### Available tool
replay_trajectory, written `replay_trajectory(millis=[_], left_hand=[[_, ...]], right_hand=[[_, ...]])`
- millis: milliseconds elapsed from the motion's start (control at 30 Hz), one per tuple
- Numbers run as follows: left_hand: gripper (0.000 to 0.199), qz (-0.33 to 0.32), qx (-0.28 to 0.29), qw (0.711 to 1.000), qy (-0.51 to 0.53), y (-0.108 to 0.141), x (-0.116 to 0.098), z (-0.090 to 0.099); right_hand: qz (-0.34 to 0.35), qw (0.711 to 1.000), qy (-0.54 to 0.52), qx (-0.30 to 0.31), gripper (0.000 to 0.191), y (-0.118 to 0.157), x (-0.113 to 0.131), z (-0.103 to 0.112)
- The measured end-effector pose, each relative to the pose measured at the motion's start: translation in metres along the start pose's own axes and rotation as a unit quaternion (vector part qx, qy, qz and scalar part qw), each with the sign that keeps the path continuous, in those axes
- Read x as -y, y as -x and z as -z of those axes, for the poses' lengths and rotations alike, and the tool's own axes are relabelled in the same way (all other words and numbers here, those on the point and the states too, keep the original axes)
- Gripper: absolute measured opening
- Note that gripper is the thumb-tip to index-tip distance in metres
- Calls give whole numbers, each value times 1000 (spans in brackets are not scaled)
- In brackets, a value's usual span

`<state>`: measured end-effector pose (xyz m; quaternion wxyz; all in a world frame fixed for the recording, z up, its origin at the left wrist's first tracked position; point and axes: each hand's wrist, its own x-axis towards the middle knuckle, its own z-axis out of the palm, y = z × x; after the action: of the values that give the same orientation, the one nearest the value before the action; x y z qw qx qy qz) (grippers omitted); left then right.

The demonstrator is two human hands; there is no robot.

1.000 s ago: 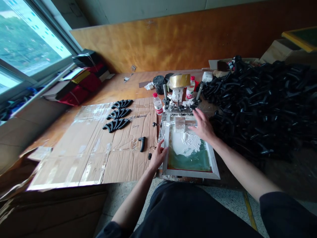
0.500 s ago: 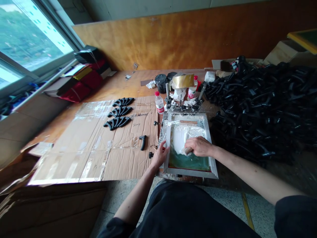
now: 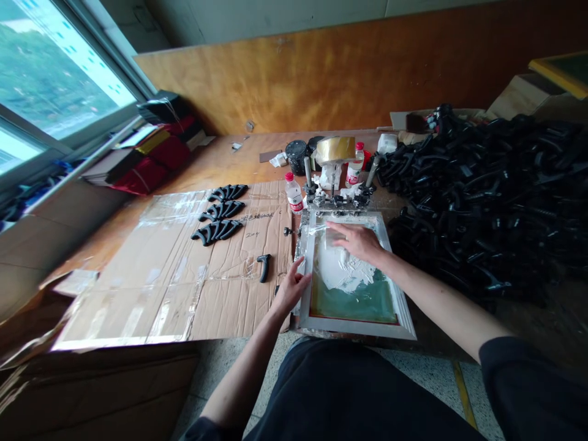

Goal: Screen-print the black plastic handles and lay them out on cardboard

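Brown wooden board (image 3: pixel 275 86) rises behind your table (image 3: pixel 215 160), with a window (image 3: pixel 50 67) at the far left. Before you lies a metal-rimmed screen frame (image 3: pixel 362 329); inside its rim, white paste (image 3: pixel 340 274) is heaped on the middle and upper part of the green mesh (image 3: pixel 351 305), leaving the near end mostly green. Your right hand (image 3: pixel 362 242) is over the frame's upper part, fingers outstretched and spread above a pale scraper (image 3: pixel 331 235); you can't tell whether they touch it. Your left hand (image 3: pixel 290 288) is beside the frame's left edge, thumb and fingers parted; contact with the rim is unclear.

Beyond the frame you have two red-capped bottles (image 3: pixel 294 196), clear-walled with red labels, their fill level hard to make out, and a dark tub (image 3: pixel 296 158) whose contents can't be read. On the cardboard sheet (image 3: pixel 174 288) to your left, black curved parts (image 3: pixel 223 211) lie in three rows, with one single part (image 3: pixel 263 268) nearer the frame. To your right is a big black heap (image 3: pixel 482 196) of similar pieces.
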<state>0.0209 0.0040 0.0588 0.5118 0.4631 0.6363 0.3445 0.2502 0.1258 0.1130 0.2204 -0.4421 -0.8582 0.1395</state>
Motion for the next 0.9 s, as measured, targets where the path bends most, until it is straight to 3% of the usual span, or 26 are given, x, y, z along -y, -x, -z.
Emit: replay_trajectory(millis=[100, 167, 233, 333, 433, 533, 600, 667, 733, 800, 833, 900], left_hand=[[57, -10, -1, 996, 85, 8, -36, 9], [53, -27, -17, 990, 140, 6, -63, 12], [54, -75, -36, 977, 198, -3, -90, 14], [49, -169, -48, 954, 244, -23, -123, 12], [46, -190, -63, 946, 255, -33, -136, 5], [50, -132, -89, 942, 294, -21, -116, -16], [57, -10, -21, 957, 289, -3, -87, -38], [64, 128, 77, 952, 268, 17, -55, -60], [63, 178, 89, 937, 288, 31, -27, -75], [57, 173, 43, 940, 290, 34, -7, -71], [55, 160, 15, 950, 268, 31, 2, -61], [53, 123, -50, 977, 167, 15, 18, -24]], right_hand=[[-89, 994, -7, -55, 46, -24, -35, 33], [-160, 976, -21, -147, 33, -16, -66, 52], [-210, 955, -19, -206, 31, 6, -88, 57], [-208, 966, -9, -154, 37, 45, -89, 27], [-139, 989, 12, -38, 28, 72, -58, -26], [-119, 988, 85, 59, 19, 80, -23, -63], [-161, 978, 107, 83, 15, 80, -1, -70], [-177, 977, 99, 70, 15, 83, 23, -71], [-116, 990, 70, 43, 13, 88, 45, -70], [-11, 999, 24, 40, 13, 90, 53, -69], [22, 999, 5, 43, 14, 88, 48, -67], [5, 999, 13, 42, 17, 83, 15, -55]])
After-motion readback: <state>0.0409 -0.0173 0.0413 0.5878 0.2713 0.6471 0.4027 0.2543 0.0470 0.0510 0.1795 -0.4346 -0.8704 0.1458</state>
